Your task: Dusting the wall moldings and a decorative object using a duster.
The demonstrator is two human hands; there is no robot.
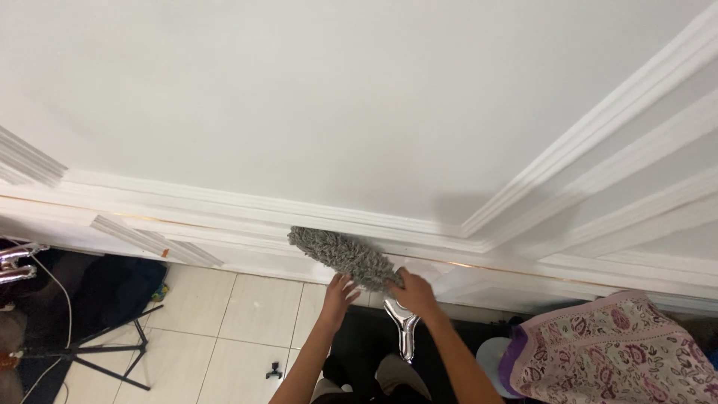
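The grey fluffy duster (pixel 342 256) lies pressed along the white baseboard moulding (pixel 224 217) low on the wall, its head about midway along the visible run, so the stretch to either side looks not yet wiped. The right hand (pixel 416 292) is closed around the duster's near end, while the left hand (pixel 340 288) rests beside it with fingers loosely spread, touching the fibres. Below the moulding no package or label shows, only a patterned pink cloth (pixel 613 352) to the right and a black tripod (pixel 105 348) to the left on the tiles.

Both hands hold a grey fluffy duster (pixel 344 256) against the white wall moulding (pixel 224 209): left hand (pixel 340 290) touching its near edge, right hand (pixel 413 292) gripping the handle end. Silver foil balloon (pixel 404 329) sits just below the hands, a black tripod (pixel 105 352) stands on the tiled floor (pixel 247 322) at left, and a pink patterned cloth (pixel 613 352) lies at near right.
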